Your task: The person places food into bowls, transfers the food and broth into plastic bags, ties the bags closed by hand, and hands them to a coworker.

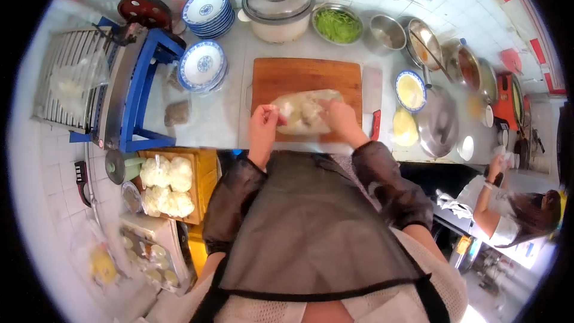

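A clear plastic bag [308,107] with pale stuff inside lies on the front half of the wooden cutting board [305,75]. The left hand [263,131] is over the left side of the board, and its thumb and fingers are close together, pinching the left end of the bag. A small bit of red or pink shows by those fingertips, but it is too small to name. The right hand [342,121] is over the right side of the board, with its fingers spread a little on the other end of the bag. I cannot tell if it grips the bag or only touches it. Just to the right of the board is a wide knife [372,87] with a red handle [375,125], and its handle points to the front. Farther right of the board are a blue and white bowl [397,93] with something yellow in it and a big round metal lid [438,122]. Behind the board sit a white pot [279,32] with its lid on and a metal bowl [338,44] full of cut green food [338,24]. Left of the board are two piles of blue and white plates [202,64].
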